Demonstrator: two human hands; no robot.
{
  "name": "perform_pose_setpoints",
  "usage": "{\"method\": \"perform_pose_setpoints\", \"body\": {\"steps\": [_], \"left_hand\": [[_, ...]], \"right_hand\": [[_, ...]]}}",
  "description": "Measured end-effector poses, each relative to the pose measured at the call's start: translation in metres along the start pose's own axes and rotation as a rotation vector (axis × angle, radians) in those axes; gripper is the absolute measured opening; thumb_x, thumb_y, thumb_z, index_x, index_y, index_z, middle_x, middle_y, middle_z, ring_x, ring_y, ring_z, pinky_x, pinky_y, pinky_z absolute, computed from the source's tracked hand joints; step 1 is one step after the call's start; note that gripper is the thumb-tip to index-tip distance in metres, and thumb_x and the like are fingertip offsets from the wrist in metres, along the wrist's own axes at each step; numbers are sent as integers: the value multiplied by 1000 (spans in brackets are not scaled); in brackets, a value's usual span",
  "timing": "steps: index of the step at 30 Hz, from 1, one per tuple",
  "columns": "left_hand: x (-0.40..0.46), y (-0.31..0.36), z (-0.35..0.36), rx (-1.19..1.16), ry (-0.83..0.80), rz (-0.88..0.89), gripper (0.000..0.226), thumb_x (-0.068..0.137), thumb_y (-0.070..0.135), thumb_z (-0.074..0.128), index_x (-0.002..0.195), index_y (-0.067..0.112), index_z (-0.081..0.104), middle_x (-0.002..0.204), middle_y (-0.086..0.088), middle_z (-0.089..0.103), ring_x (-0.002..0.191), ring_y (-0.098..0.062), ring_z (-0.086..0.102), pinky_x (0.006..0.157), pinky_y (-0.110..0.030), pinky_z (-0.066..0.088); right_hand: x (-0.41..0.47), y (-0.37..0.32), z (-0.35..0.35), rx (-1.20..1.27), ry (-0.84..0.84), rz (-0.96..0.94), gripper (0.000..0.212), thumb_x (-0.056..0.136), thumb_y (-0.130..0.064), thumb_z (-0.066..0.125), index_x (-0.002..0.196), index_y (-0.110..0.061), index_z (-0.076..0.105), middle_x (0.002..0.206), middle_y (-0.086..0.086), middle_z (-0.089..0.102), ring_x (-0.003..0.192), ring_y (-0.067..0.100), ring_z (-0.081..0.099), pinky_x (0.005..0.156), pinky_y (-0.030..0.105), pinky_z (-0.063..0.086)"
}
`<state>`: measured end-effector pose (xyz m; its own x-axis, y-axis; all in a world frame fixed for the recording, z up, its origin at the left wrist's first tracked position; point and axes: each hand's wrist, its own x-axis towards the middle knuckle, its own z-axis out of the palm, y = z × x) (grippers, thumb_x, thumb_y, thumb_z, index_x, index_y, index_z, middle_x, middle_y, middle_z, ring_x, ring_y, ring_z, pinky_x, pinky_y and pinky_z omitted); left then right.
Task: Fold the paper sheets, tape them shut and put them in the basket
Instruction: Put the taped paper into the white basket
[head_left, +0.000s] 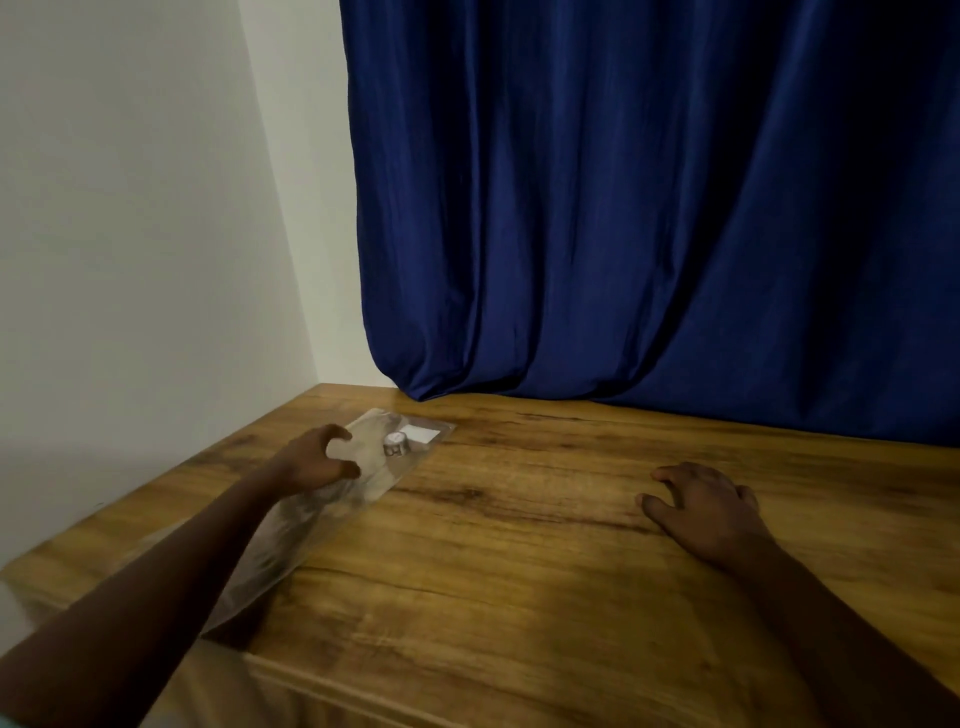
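Observation:
A clear plastic bag (332, 504) lies on the left part of the wooden table (519, 519), running from the near left edge toward the back corner. Inside its far end I see a small roll of tape (396, 444) and a white slip of paper (420, 433). My left hand (319, 460) is over the bag's upper part, fingers curled like a claw and touching or just above the plastic; whether it grips the bag is unclear. My right hand (709, 506) rests palm down on the table at the right, fingers spread, holding nothing. No basket is in view.
A dark blue curtain (649, 208) hangs behind the table, its hem resting on the back edge. A white wall (130, 234) borders the table's left side. The table's front edge runs along the bottom of the view.

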<state>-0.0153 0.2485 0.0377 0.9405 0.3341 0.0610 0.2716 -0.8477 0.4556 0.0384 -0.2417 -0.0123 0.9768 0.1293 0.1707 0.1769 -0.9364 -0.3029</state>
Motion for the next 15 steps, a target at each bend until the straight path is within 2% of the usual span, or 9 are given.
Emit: {"method": "perform_pose_setpoints", "body": {"steps": [2, 3, 8, 12, 15], "left_hand": [[-14, -16, -6, 92, -145, -37, 62, 92, 47, 71, 145, 23, 50, 146, -9, 54, 119, -25, 58, 94, -35, 49], [-19, -22, -5, 133, -164, -35, 61, 94, 53, 65, 146, 24, 49, 148, -8, 52, 121, -24, 56, 96, -35, 48], [-23, -21, 13, 306, -88, -11, 60, 96, 71, 43, 137, 28, 53, 150, -6, 50, 128, -28, 53, 108, -50, 46], [-11, -13, 21, 332, -98, -59, 58, 89, 80, 37, 123, 35, 53, 148, -8, 50, 127, -33, 52, 107, -58, 44], [-4, -8, 21, 321, -96, -70, 61, 83, 82, 38, 119, 36, 53, 146, -9, 52, 124, -34, 53, 106, -57, 45]], "right_hand": [[-1, -1, 0, 5, -7, 1, 61, 93, -67, 45, 145, -37, 47, 159, -1, 39, 145, 21, 34, 116, 51, 24], [-1, -2, 1, 1, -7, -3, 60, 93, -67, 44, 145, -37, 46, 159, -1, 39, 145, 21, 34, 116, 51, 25], [-6, -4, 0, -17, -7, -1, 62, 95, -66, 42, 148, -35, 44, 159, -1, 39, 146, 22, 33, 118, 50, 24], [-9, -5, -1, -21, -14, -12, 62, 96, -65, 41, 150, -34, 44, 160, 0, 39, 147, 22, 33, 118, 50, 24], [-10, -4, -2, -31, -12, -14, 62, 96, -65, 41, 149, -34, 44, 160, 0, 39, 147, 22, 33, 118, 50, 24]]}}
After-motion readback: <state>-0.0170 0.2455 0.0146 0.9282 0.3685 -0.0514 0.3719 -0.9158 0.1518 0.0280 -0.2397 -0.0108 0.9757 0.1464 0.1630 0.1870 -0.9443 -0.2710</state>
